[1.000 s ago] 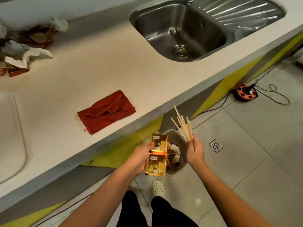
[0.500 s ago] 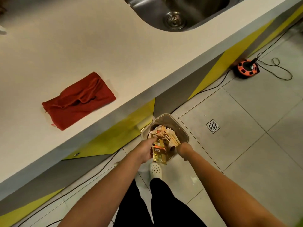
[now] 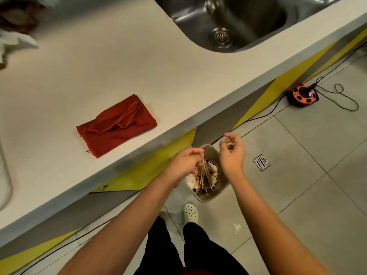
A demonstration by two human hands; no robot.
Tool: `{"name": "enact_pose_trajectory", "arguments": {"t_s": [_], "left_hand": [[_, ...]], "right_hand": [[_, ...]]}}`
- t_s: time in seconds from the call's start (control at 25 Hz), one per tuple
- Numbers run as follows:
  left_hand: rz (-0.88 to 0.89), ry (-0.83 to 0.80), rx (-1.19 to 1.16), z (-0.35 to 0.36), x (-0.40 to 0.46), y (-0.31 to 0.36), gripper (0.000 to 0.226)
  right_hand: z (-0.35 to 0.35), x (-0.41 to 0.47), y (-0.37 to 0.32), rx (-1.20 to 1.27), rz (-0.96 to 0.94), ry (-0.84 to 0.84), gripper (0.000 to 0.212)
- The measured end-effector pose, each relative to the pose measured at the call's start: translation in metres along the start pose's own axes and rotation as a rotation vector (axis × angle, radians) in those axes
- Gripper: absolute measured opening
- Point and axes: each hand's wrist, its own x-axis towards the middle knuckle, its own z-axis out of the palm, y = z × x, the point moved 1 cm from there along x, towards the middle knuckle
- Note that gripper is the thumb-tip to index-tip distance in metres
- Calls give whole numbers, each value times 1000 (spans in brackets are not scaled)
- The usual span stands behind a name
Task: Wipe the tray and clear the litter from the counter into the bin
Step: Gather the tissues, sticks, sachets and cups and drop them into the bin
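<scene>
Litter (image 3: 14, 32) waits on the surface (image 3: 119, 56), far left of both hands. Left hand (image 3: 184, 165) pinches wooden sticks (image 3: 204, 175) over the bin (image 3: 216, 192); released carelessly, they may bounce onto the floor. Right hand (image 3: 231, 153) hangs loosely curled, apparently empty. Below the hands, the bin holds sticks and wrappers, nearly brimming.

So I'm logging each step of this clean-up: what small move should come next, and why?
Probably turn back to the counter and reach for the crumpled litter at its far left corner. Both hands hover over the bin, the right one holding nothing; whether the left holds the wooden sticks I cannot tell. The red cloth lies unused.
</scene>
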Motion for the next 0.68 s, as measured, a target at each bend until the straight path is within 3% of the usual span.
{"name": "enact_pose_trajectory", "arguments": {"t_s": [0.12,0.2,0.4,0.68], "left_hand": [[231,-22,-117,-21,-45,58,17],[349,67,-222,-56,-71,88,17],[483,403,-364,-178,-117,120,17],[458,721,-425,-325,-129,97,14]], "right_hand": [[10,12,-104,217,-304,47,21],[29,12,-157,230,-376,-54,21],[108,-14,-224,130,-401,-388,18],[208,-54,-252,-32,-427,-577,17]]}}
